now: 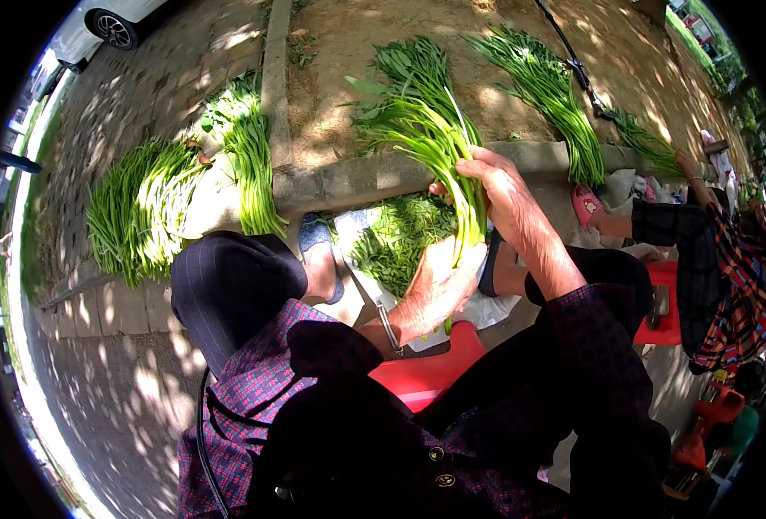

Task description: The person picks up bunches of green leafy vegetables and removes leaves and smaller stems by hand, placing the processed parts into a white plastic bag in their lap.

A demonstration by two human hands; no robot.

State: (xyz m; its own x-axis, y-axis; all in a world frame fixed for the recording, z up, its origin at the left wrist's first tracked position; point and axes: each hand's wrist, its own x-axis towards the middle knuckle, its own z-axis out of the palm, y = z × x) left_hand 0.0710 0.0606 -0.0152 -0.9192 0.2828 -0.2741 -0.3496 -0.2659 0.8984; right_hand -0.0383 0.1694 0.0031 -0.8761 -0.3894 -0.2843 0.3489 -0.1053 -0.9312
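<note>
Both my hands hold one bunch of leafy green stalks (466, 194) above a pile of loose green leaves (404, 237) on plastic sheeting. My left hand (438, 285), with a bracelet at the wrist, grips the cut ends low down. My right hand (503, 188) closes around the stems higher up, thumb and fingers on their near side. The bunch's leafy tops fan out to the upper left, overlapping a larger bundle of greens (415, 61) on the soil behind. Some fingers are hidden by the stalks.
More bundles of greens (120, 207) lie at the left and upper right (551, 97) across a concrete kerb (337, 185). A red plastic stool (415, 376) is below me. Another person (733, 279) sits at the right, a hand on greens. A black pole (571, 58) lies on the soil.
</note>
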